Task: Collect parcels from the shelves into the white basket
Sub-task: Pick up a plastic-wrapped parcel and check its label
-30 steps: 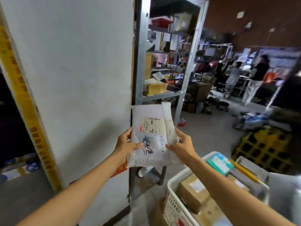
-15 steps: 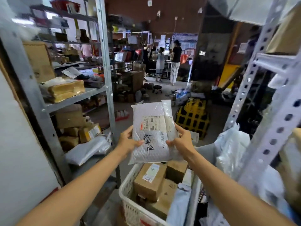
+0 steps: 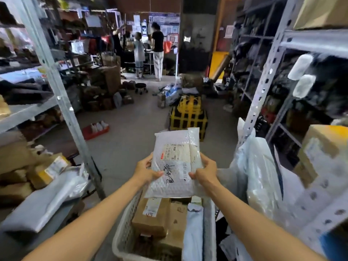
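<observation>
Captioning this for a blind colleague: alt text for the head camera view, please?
The left hand and right hand hold a white padded mailer, labelled and handwritten on, above the white basket, which already holds cardboard boxes. Metal shelves of parcels line both sides of the aisle; two people stand at its far end.

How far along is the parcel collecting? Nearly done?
Partly done: the basket already holds brown boxes and a pale bag. In hand: the left hand and right hand grip a white mailer above the basket, not yet dropped in. Left: parcels lie on the shelves, so more may follow.
</observation>
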The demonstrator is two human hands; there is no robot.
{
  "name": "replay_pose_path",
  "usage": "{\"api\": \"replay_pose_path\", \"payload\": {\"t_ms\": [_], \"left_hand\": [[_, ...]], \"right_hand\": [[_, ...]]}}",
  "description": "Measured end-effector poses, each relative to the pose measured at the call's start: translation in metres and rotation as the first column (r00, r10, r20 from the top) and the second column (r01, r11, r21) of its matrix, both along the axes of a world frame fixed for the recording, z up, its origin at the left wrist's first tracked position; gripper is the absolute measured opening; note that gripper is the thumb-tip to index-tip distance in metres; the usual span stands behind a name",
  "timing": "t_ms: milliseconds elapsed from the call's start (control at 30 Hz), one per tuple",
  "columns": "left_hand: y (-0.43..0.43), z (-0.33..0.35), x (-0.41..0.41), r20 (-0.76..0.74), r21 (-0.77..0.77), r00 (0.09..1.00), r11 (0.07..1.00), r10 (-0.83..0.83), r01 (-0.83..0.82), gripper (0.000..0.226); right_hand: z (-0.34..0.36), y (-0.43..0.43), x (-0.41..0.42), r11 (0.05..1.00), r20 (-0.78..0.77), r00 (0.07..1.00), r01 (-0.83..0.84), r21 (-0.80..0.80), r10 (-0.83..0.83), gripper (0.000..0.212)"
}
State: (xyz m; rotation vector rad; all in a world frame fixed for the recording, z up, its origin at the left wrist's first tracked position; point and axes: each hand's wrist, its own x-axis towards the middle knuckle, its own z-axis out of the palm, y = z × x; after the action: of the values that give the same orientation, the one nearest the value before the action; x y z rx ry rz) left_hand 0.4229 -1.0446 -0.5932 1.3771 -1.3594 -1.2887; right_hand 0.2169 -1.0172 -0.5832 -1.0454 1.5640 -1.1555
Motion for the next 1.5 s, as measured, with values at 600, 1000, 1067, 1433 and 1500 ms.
{"api": "replay_pose_path", "payload": {"t_ms": [600,1000,1067,1433,1500], "left_hand": [[-0.023,-0.216,-0.036,-0.069,0.538,0.974,0.814,-0.215,0.218,0.073],[-0.026,-0.304,-0.062,0.281,0.551,0.928,0.833,-0.246,0.053,0.059],[-0.034,-0.318,-0.069,0.371,0.520,0.885,0.853,-0.280,0.051,0.049],[-0.049,-0.382,-0.109,0.579,0.541,0.647,0.827,-0.497,0.151,0.068],[-0.035,-0.388,-0.109,0.602,0.443,0.632,0.863,-0.487,0.243,0.082]], "right_hand": [[-0.184,0.010,-0.031,0.841,-0.168,0.981,0.168,0.515,-0.093,0.078],[-0.276,0.009,-0.018,0.827,-0.417,0.907,0.272,0.492,-0.050,0.075],[-0.290,0.003,-0.018,0.838,-0.436,0.899,0.255,0.482,-0.023,0.071],[-0.376,-0.022,-0.026,0.830,-0.688,0.678,0.207,0.518,0.260,0.039],[-0.388,-0.020,-0.023,0.799,-0.704,0.630,0.213,0.563,0.328,0.049]]}}
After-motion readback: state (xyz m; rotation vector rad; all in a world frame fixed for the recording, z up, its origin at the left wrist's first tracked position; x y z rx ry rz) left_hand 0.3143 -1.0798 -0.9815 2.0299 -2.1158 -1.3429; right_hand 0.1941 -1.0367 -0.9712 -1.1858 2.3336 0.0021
